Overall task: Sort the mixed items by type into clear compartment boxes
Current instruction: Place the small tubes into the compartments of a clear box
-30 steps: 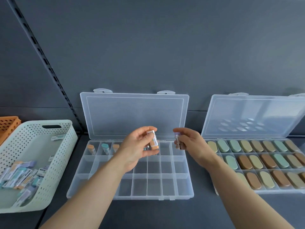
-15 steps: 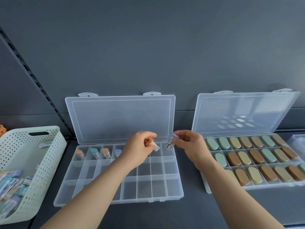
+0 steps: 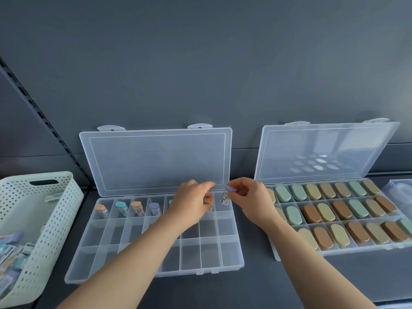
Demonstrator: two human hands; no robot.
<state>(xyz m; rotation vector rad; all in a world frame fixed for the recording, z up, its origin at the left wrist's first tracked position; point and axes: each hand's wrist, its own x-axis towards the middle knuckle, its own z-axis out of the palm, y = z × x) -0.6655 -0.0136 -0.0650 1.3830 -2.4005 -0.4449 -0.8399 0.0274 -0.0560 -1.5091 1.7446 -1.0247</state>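
Note:
A clear compartment box (image 3: 142,255) lies open in front of me. Its back row holds small capped tubes: orange (image 3: 100,208), teal (image 3: 121,206), orange (image 3: 136,206) and purple (image 3: 153,207). My left hand (image 3: 191,204) is curled down over the back row right of them, and what its fingertips cover is hidden. My right hand (image 3: 247,197) pinches a purple-capped tube (image 3: 226,195) just above the back right corner compartment.
A second open clear box (image 3: 276,256) on the right is filled with green, tan and brown oval cases. A pale perforated basket (image 3: 44,219) on the left holds several more tubes. Another clear container (image 3: 401,188) shows at the far right edge. Both lids lean on the grey back wall.
My left hand has dropped from holding up an orange-capped tube to the back row, where the tube is out of sight. My right hand lowered its purple-capped tube toward the corner compartment. The view shifted right.

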